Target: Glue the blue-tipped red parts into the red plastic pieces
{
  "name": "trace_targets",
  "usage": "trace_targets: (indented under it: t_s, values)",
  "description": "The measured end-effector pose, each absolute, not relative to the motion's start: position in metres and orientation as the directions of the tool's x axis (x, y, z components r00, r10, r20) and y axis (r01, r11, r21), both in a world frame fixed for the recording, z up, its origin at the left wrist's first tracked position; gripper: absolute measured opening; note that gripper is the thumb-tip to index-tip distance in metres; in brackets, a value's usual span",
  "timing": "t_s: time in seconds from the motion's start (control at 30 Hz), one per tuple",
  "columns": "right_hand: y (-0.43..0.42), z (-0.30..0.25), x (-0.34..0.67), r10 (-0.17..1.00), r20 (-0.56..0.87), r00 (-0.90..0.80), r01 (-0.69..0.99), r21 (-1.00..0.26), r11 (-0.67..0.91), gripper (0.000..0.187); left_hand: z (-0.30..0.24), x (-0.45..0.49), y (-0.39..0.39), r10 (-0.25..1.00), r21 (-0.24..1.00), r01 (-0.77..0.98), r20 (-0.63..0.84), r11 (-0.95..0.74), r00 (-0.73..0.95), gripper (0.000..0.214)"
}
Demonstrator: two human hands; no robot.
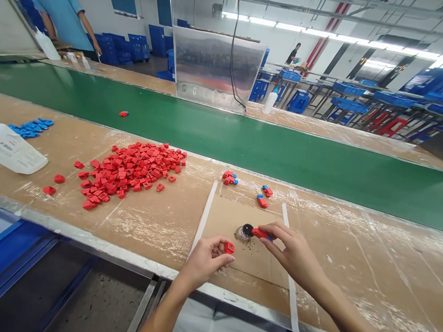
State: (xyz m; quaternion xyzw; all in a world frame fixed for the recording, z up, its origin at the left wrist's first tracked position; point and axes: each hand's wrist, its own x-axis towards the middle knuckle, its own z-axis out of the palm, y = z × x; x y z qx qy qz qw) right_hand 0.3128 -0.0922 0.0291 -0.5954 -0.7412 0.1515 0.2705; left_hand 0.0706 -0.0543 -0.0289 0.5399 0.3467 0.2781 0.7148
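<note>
Partly cut off by the lower frame edge, both forearms reach over the cardboard-covered bench. Left hand: fingers curled, pinching a red piece between thumb and forefinger; the inner side of the piece is hidden by the fingers. Right hand: thumb and forefinger closed on a red-and-blue piece, whose blue end is mostly covered by the fingertips. The free red end of this piece touches or lies just beside a small dark-capped jar; contact cannot be confirmed, and the jar contents are too small to identify. Both held pieces sit at the fingertips, near each other, with the jar between and slightly beyond them.

Further out lie a few loose red-and-blue parts. To the left spreads a pile of red pieces, then a white labelled item, bag or bottle not distinguishable, cropped at the frame edge, and a cluster of blue pieces. Beyond runs a green conveyor belt.
</note>
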Motion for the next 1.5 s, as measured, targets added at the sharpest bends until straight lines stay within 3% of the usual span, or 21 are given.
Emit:
trace_targets:
  t_s: [0.83, 1.13, 1.3, 1.5]
  values:
    - [-0.092, 0.031, 0.306, 0.932, 0.292, -0.215, 0.836, -0.438, 0.33, 0.014, -0.025, 0.069, -0.058, 0.762, 0.966, 0.03, -0.222, 0.258, 0.609, 0.029]
    - [-0.093, 0.046, 0.292, 0.94, 0.315, -0.129, 0.791, -0.539, 0.29, 0.016, -0.032, 0.07, -0.058, 0.739, 0.942, -0.064, -0.216, 0.331, 0.638, 0.033]
    - [-0.103, 0.047, 0.27, 0.94, 0.285, -0.188, 0.673, -0.66, 0.334, 0.016, -0.025, 0.07, -0.057, 0.713, 0.925, -0.069, -0.238, 0.373, 0.66, 0.027]
    - [-0.111, 0.034, 0.263, 0.955, 0.22, -0.198, 0.638, -0.711, 0.296, 0.018, -0.024, 0.069, -0.057, 0.704, 0.93, -0.082, -0.212, 0.359, 0.678, 0.026]
